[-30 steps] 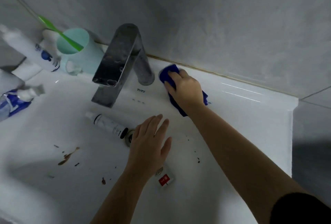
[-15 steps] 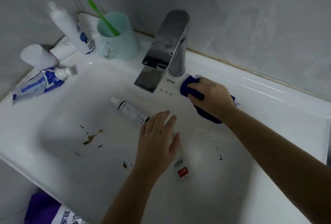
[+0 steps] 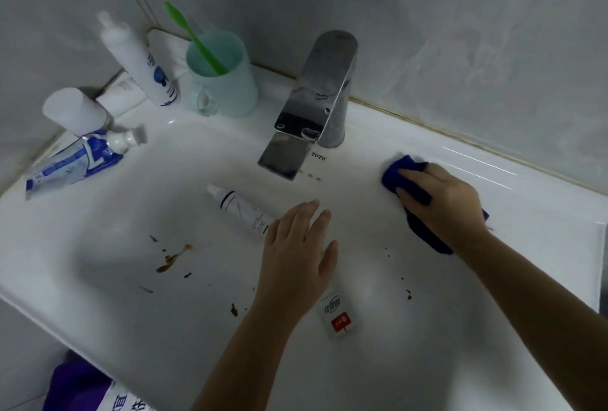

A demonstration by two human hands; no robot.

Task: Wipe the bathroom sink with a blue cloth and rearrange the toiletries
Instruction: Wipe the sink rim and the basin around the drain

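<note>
blue cloth point(image 3: 400, 169) mostly under right hand point(image 3: 442, 205), bottle point(image 3: 241, 208) base behind left hand point(image 3: 296, 256)

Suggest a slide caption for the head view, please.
Right hand grips blue cloth on sink ledge; left hand open over basin.

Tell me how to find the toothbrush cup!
Start at the shiny metal faucet at the back of the white sink. Just to its left, on the ledge, stands a pale mint-green mug. It is the only thing there with a handle, and a bright green toothbrush sticks out of it.
</note>
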